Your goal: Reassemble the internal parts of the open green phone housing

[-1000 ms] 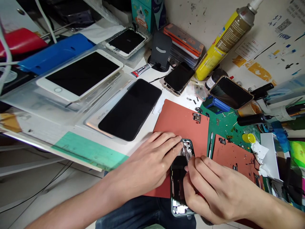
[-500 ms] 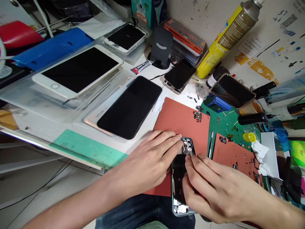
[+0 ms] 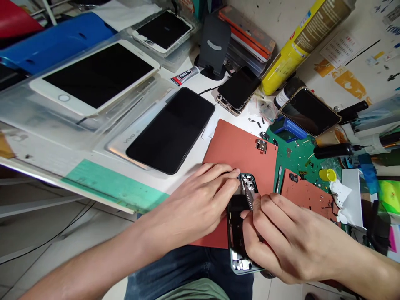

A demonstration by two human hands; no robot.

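An opened phone housing (image 3: 235, 233), its inside bare, lies tilted over the front edge of the red-brown mat (image 3: 237, 146). At its upper left corner, my left hand (image 3: 200, 200) grips the edge with closed fingers; the thumb is mostly hidden. My right hand (image 3: 281, 237) pinches a slim pointed metal tool (image 3: 249, 196) with a ribbed grip. The tool's tip sits inside the top of the housing, near the camera openings and close to my left fingertips. My right palm and lower fingers cover the housing's right side.
A black phone (image 3: 171, 129) rests left of the mat, with a white tablet (image 3: 100, 79) behind it. Another metal tool (image 3: 279, 179) lies to the right, beside a second mat (image 3: 308, 193) with small parts. A yellow spray can (image 3: 287, 54) stands at the back.
The view has shifted slightly. More of the ribbed tool shows, as my right fingers have moved a little back from the housing's top. My left hand keeps its grip.
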